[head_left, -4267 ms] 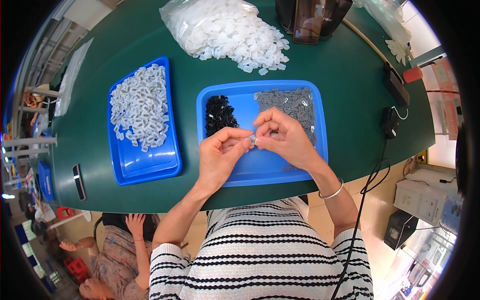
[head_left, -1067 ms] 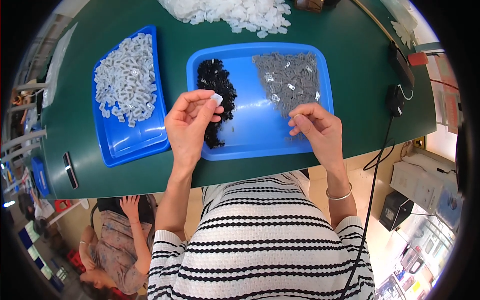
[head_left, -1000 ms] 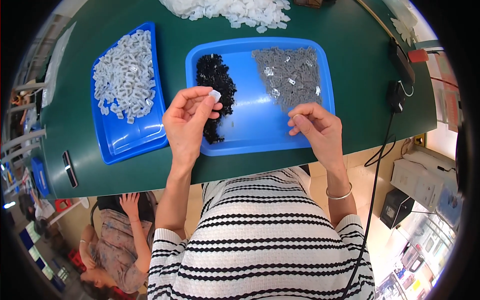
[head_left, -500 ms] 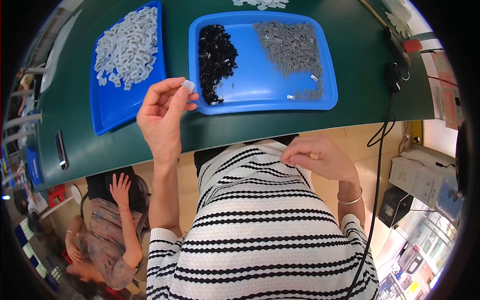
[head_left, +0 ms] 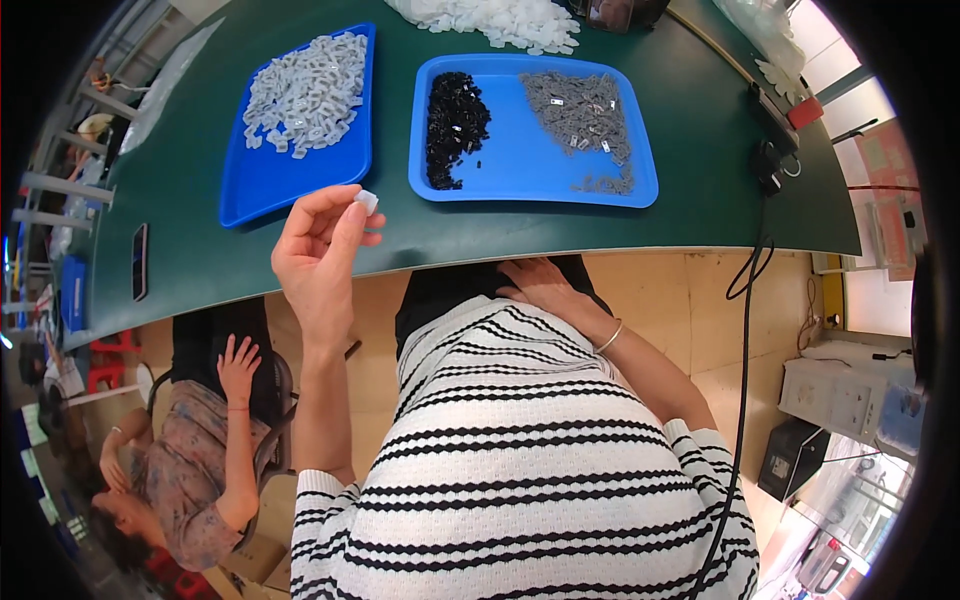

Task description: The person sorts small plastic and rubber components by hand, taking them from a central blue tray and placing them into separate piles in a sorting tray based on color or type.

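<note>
My left hand (head_left: 322, 245) is raised at the table's near edge, thumb and fingers pinching a small white plastic piece (head_left: 367, 202). Just beyond it lies a dark blue tray (head_left: 262, 190) with a heap of similar whitish plastic pieces (head_left: 308, 92) at its far end. To the right, a lighter blue tray (head_left: 520, 180) holds small black parts (head_left: 455, 125) along its left side and small grey parts (head_left: 580, 115) on its right. My right hand (head_left: 545, 285) rests on my dark trousers below the table edge, fingers lying flat and nothing visible in it.
More white pieces (head_left: 500, 22) are piled at the far side of the green table (head_left: 390, 140). A phone (head_left: 140, 262) lies on the left. A black cable (head_left: 745, 370) hangs down on the right. Another person (head_left: 195, 450) sits at the lower left.
My right hand has gone from in front of my striped top onto my lap, its curled fingers now flattened. My left hand still pinches the white piece. The view has shifted, showing more of the table's far side.
</note>
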The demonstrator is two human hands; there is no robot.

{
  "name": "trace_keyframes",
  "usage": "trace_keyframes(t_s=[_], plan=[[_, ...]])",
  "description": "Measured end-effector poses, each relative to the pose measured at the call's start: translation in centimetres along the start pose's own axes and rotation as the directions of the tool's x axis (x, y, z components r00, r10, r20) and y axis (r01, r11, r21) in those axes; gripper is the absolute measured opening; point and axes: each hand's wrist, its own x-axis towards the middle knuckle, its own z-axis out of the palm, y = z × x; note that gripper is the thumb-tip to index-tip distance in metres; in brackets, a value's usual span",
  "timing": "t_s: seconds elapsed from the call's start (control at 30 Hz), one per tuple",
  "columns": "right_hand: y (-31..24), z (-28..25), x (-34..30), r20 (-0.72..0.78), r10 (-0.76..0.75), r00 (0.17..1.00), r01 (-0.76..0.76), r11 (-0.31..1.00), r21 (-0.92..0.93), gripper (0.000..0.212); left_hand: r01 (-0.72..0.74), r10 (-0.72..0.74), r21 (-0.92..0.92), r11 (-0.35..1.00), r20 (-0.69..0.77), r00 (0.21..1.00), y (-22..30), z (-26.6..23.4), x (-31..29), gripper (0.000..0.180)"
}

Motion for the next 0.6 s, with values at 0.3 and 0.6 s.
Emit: trace_keyframes(t_s=[0.3,0.6], plan=[[1.9,1.2,1.8,-0.198,-0.061,0.978,0.043,0.995,-0.092,0.024,0.025,-0.026,0.012,1.000,0.044,0.999,-0.5,0.3,-0.6,0.015],[10.3,5.2,1.6,-0.274,0.192,0.942,0.008,0.805,0.593,0.023,0.049,-0.049,0.009,0.999,0.100,0.994,-1.1,1.8,0.2,0.016]])
